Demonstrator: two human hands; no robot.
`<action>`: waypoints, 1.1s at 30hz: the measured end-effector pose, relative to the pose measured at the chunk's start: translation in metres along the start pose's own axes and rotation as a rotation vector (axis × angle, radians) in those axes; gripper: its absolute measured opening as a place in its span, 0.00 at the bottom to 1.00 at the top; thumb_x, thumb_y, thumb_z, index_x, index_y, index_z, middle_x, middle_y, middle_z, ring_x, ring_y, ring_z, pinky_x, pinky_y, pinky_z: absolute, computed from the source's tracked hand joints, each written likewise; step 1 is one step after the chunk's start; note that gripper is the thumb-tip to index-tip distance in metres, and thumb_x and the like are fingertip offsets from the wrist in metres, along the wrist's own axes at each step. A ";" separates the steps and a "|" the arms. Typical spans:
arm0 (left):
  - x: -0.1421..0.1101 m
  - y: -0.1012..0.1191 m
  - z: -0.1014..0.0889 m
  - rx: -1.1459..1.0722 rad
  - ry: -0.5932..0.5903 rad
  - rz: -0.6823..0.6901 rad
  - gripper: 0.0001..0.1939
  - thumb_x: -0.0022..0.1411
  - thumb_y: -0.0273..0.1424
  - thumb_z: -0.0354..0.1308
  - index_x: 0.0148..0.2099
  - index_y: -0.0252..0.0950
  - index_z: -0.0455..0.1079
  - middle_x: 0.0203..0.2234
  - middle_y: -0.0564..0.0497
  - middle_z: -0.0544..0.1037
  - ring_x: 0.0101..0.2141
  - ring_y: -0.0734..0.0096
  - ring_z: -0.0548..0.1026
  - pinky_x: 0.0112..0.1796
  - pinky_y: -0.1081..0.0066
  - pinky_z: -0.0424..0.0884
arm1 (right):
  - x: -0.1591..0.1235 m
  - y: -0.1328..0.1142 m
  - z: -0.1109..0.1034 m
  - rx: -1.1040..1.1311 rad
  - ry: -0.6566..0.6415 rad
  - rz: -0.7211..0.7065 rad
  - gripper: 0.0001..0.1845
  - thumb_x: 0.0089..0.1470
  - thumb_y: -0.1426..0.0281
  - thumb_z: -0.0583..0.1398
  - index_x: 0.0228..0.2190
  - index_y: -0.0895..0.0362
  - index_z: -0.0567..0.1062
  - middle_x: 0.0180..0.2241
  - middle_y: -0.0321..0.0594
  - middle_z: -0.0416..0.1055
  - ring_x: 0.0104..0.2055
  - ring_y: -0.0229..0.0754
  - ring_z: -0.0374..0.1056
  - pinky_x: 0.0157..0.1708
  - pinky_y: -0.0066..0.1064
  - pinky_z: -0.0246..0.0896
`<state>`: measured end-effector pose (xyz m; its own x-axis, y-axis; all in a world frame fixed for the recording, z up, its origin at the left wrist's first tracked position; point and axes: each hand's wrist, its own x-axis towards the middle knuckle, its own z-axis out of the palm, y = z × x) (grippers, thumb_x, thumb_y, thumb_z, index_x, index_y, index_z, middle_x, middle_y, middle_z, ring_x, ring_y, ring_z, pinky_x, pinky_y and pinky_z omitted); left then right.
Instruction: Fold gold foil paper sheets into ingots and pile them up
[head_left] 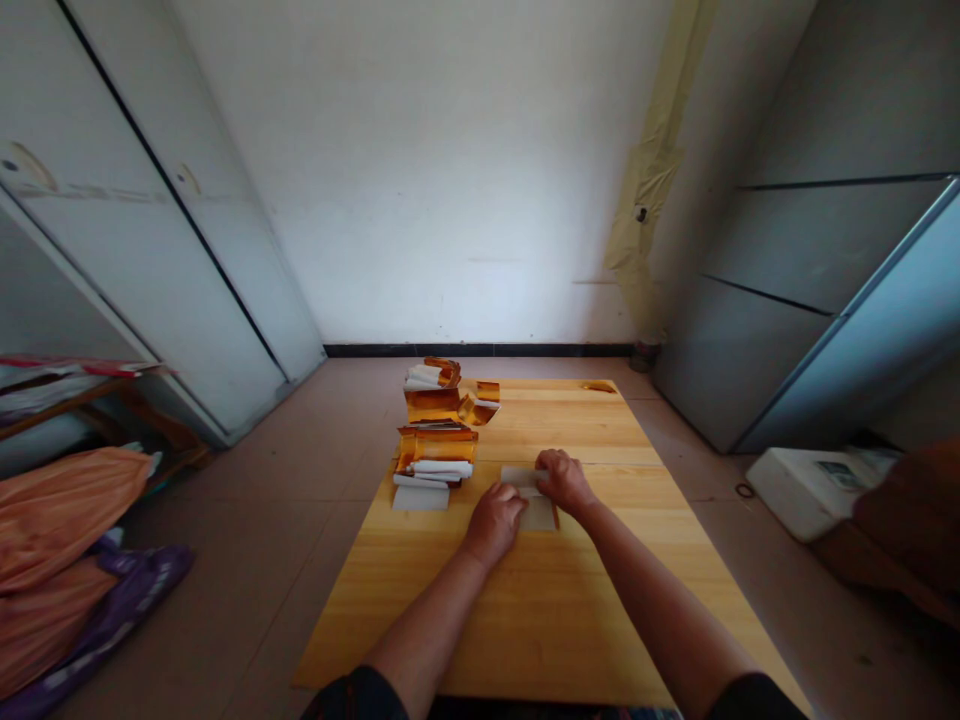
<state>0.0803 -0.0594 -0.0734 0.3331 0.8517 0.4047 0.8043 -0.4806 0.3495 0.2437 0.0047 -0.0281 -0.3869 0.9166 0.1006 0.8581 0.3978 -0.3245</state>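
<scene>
A small whitish sheet lies on the wooden table between my hands, with a crease or raised edge across its middle and a thin brown strip along its right side. My left hand is closed at its left edge, fingertips pressed together on the crease. At the upper right of the sheet, my right hand has its fingers curled down onto it. Left of my hands sits a near stack of amber, glossy sheets with white pieces, one of them a flat white piece at the front.
Behind it is another pile of amber and white pieces, beside loose curled amber pieces. An amber scrap lies at the far right corner of the table. A refrigerator stands right, a cabinet left.
</scene>
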 end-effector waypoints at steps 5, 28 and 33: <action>-0.002 0.004 -0.007 -0.009 -0.001 -0.023 0.12 0.60 0.21 0.51 0.34 0.36 0.75 0.30 0.49 0.74 0.36 0.69 0.70 0.39 0.70 0.68 | -0.018 0.002 0.003 -0.045 -0.008 -0.217 0.15 0.46 0.78 0.56 0.36 0.53 0.75 0.35 0.39 0.72 0.42 0.42 0.62 0.41 0.33 0.47; -0.021 0.011 -0.019 0.120 -0.053 0.087 0.14 0.65 0.26 0.43 0.38 0.37 0.71 0.36 0.49 0.71 0.40 0.69 0.68 0.42 0.69 0.68 | -0.042 -0.010 0.014 -0.205 0.067 -0.254 0.12 0.59 0.66 0.53 0.41 0.48 0.74 0.36 0.42 0.68 0.42 0.44 0.59 0.44 0.38 0.44; -0.022 0.008 -0.014 0.114 -0.010 0.114 0.19 0.63 0.23 0.45 0.53 0.41 0.65 0.53 0.47 0.66 0.49 0.65 0.66 0.48 0.63 0.67 | -0.042 -0.012 0.013 -0.209 0.057 -0.232 0.12 0.58 0.64 0.54 0.41 0.47 0.74 0.37 0.42 0.69 0.42 0.44 0.59 0.45 0.39 0.43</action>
<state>0.0723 -0.0847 -0.0675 0.4303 0.7950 0.4275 0.8114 -0.5482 0.2029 0.2454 -0.0392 -0.0405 -0.5664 0.7986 0.2035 0.8020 0.5909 -0.0868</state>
